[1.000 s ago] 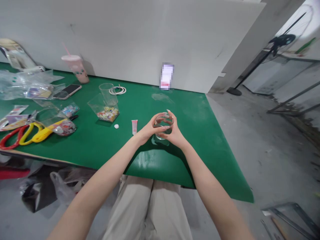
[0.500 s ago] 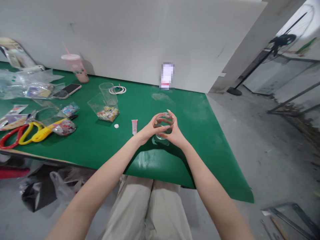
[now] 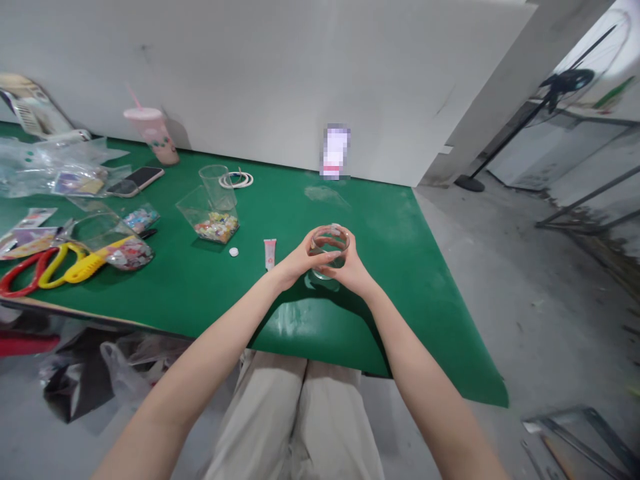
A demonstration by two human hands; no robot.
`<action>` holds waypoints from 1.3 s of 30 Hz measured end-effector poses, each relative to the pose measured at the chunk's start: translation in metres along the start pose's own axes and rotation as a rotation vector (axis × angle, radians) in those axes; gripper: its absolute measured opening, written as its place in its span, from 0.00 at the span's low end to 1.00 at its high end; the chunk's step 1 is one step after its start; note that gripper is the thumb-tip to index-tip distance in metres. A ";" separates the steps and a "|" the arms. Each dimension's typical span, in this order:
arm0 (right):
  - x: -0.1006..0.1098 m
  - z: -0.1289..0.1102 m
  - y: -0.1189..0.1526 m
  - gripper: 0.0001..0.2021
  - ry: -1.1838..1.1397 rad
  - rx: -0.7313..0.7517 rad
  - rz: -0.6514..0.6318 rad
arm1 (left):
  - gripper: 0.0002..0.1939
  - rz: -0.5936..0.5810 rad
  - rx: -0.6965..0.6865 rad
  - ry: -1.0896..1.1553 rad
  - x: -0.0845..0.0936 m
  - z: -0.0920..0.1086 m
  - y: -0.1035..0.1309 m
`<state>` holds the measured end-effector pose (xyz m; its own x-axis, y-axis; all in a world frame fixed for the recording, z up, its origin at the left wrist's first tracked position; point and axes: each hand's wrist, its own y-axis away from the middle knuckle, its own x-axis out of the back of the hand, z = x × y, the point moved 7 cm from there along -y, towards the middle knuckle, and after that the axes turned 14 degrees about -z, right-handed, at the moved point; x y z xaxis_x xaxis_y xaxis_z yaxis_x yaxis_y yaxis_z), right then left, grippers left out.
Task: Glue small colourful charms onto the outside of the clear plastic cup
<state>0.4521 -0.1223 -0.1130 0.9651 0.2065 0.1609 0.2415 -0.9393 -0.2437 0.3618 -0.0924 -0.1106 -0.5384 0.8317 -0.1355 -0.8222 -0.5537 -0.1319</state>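
Between my two hands is a clear drinking glass (image 3: 329,241), just over the green table; whether its base touches the surface I cannot tell. My left hand (image 3: 299,259) wraps its left side, thumb across the near face. From the right, my right hand (image 3: 352,265) closes round the other side, its fingers curling behind the rim. A small pink tube (image 3: 270,253) lies left of my left hand. Farther left is a small white cap (image 3: 233,252). Beyond it stands an open clear bag (image 3: 216,228) with colourful small pieces in its bottom, beside a clear cup (image 3: 219,181).
At the left lie red-handled scissors (image 3: 30,273), a yellow-handled tool (image 3: 95,263) and plastic packets (image 3: 60,173). A dark phone (image 3: 136,181), a pink tumbler (image 3: 153,133) and a coiled white cable (image 3: 237,179) sit farther back. A blurred lit screen (image 3: 335,150) leans against the wall.
The fingers of my right hand have settled lower behind the glass's rim. Both hands stay round the glass, and the other things have not moved.
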 end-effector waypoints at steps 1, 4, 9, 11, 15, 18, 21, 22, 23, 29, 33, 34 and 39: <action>0.000 0.000 0.000 0.44 0.000 0.002 0.002 | 0.32 0.001 0.003 0.000 0.000 0.000 0.000; 0.001 0.001 0.000 0.43 -0.004 0.010 0.006 | 0.32 -0.002 0.009 0.001 0.000 0.001 0.001; 0.001 0.002 -0.001 0.44 0.007 0.000 0.002 | 0.32 -0.008 -0.003 0.021 0.000 0.000 0.000; 0.001 0.002 -0.001 0.45 0.003 0.000 0.003 | 0.35 0.017 -0.027 0.048 0.001 0.000 -0.001; 0.003 0.003 -0.001 0.47 0.043 -0.024 0.028 | 0.38 0.078 -0.046 0.025 0.003 0.001 -0.001; 0.005 0.004 0.000 0.48 0.058 -0.054 0.041 | 0.33 0.110 -0.022 -0.065 0.003 0.004 -0.001; 0.004 0.004 0.001 0.48 0.053 -0.060 0.035 | 0.32 0.117 -0.011 -0.083 0.002 0.007 0.000; 0.005 0.004 0.001 0.48 0.051 -0.059 0.037 | 0.31 0.115 -0.010 -0.084 0.002 0.007 0.000; 0.005 0.003 0.001 0.48 0.052 -0.060 0.039 | 0.31 0.113 -0.008 -0.087 0.002 0.008 0.001; 0.005 0.005 0.002 0.49 0.067 -0.088 0.039 | 0.28 0.084 -0.015 -0.113 0.000 0.011 0.001; 0.005 0.007 0.002 0.50 0.067 -0.088 0.035 | 0.28 0.059 -0.027 -0.106 -0.002 0.012 0.000; 0.005 0.007 0.002 0.50 0.073 -0.086 0.035 | 0.28 0.055 -0.031 -0.104 -0.002 0.011 0.000; 0.005 0.006 0.002 0.50 0.095 -0.065 0.036 | 0.28 0.044 -0.031 -0.089 -0.001 0.009 0.000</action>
<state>0.4582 -0.1215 -0.1182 0.9586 0.1478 0.2435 0.1964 -0.9621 -0.1891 0.3614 -0.0930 -0.1020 -0.5893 0.8061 -0.0540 -0.7921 -0.5896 -0.1582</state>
